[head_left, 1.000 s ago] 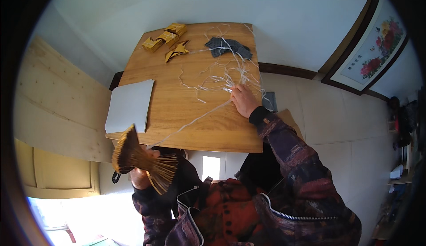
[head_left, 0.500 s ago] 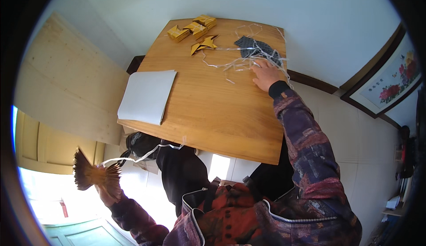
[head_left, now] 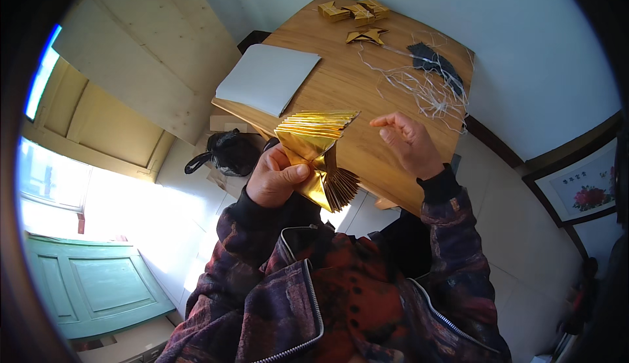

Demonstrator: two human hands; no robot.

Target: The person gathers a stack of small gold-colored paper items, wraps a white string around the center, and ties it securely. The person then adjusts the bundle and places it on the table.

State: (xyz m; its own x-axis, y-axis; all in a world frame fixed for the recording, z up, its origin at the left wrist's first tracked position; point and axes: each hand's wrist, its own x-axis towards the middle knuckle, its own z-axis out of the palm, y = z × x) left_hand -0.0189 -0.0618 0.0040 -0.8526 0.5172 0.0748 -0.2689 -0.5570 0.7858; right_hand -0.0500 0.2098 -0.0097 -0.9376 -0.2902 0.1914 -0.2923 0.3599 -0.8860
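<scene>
My left hand [head_left: 274, 178] is closed around a bundle of pleated gold foil paper [head_left: 306, 148], pinched in at its middle and fanned out at both ends. The thumb presses on the bundle near its waist. To the right, my right hand [head_left: 413, 147] is raised over the table's near right part, thumb and fingers apart, holding nothing I can see. Beyond it on the table lies a tangle of white plastic strings [head_left: 432, 104], partly over a dark grey textured cloth [head_left: 436, 65].
On the wooden table [head_left: 341, 84] a stack of white paper [head_left: 268, 75] lies at the left edge. Several folded gold paper bundles [head_left: 357, 13] and a loose gold piece [head_left: 368, 36] sit at the far end. A black plastic bag [head_left: 229, 154] stands on the floor, left.
My left hand has brought the gold bundle from the lower left to the middle before me. My right hand has left the strings and come nearer the bundle. The view has turned left.
</scene>
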